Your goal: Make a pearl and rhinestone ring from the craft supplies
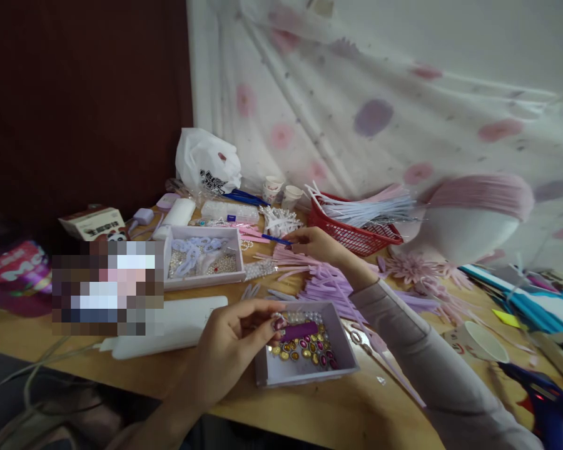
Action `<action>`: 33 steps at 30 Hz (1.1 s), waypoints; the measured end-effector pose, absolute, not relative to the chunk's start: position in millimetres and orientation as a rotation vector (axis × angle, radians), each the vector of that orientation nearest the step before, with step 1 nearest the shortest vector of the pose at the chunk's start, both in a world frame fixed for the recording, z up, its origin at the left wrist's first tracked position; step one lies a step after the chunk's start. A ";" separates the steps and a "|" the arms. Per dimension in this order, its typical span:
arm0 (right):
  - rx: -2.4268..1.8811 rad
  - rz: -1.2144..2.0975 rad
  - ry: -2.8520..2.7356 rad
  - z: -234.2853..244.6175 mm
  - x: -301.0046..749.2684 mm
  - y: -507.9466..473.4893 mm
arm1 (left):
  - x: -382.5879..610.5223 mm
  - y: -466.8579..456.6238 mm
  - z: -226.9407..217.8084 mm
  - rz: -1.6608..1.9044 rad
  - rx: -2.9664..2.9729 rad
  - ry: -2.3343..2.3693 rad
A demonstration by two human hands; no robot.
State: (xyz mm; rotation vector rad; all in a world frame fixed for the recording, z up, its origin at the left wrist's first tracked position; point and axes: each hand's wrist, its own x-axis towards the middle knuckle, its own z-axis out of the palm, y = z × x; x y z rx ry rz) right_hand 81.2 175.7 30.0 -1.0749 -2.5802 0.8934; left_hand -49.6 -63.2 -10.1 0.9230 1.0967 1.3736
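My left hand (237, 337) is closed in a pinch over the near white box (267, 374), its fingertips at a short purple strip (300, 330). The strip appears held above the box, though the fingers partly hide the contact. Inside the box lie clear beads and several yellow and magenta gems (304, 344) in metal settings. Farther back, my right hand (316, 244) reaches over pink and purple pipe cleaners (326, 287), fingers closed around a thin blue stick-like tool (276, 239). Its exact kind cannot be made out.
A second white box (205, 284) holds pearls and pale lace. Behind stand a red basket (356, 231) of pipe cleaners, paper cups (291, 197) and a white bag (209, 162). Rightward are a mannequin head (473, 225), a cup (478, 344) and a blue glue gun (544, 394). A white bottle (173, 325) lies left.
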 end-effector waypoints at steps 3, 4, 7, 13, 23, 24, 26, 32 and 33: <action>-0.998 0.803 -2.571 37.6 77.7 155.4 | -47.2 -59.7 -9.9 1.363 0.893 1.097; -0.972 0.751 -2.542 44.6 80.8 143.9 | -46.6 -59.1 -9.1 1.372 0.884 1.087; -0.827 0.696 -2.535 70.7 97.8 98.9 | -44.2 -58.6 -4.0 1.426 0.842 1.038; -0.264 0.410 -2.927 87.3 128.4 31.6 | -33.1 -60.8 6.0 1.496 0.817 0.952; -0.434 0.606 -2.999 76.4 146.3 29.3 | -33.7 -59.9 4.6 1.308 0.888 0.898; -0.466 0.707 -2.990 76.5 147.0 30.0 | -34.5 -59.4 4.3 1.297 0.892 0.896; -0.497 0.873 -2.965 76.6 147.5 31.5 | -36.0 -58.8 4.0 1.267 0.898 0.892; -0.485 1.171 -2.828 74.7 143.4 32.0 | -39.7 -59.7 5.2 1.214 0.935 0.911; -0.505 1.225 -2.793 74.1 142.6 31.1 | -39.9 -60.1 5.5 1.208 0.951 0.935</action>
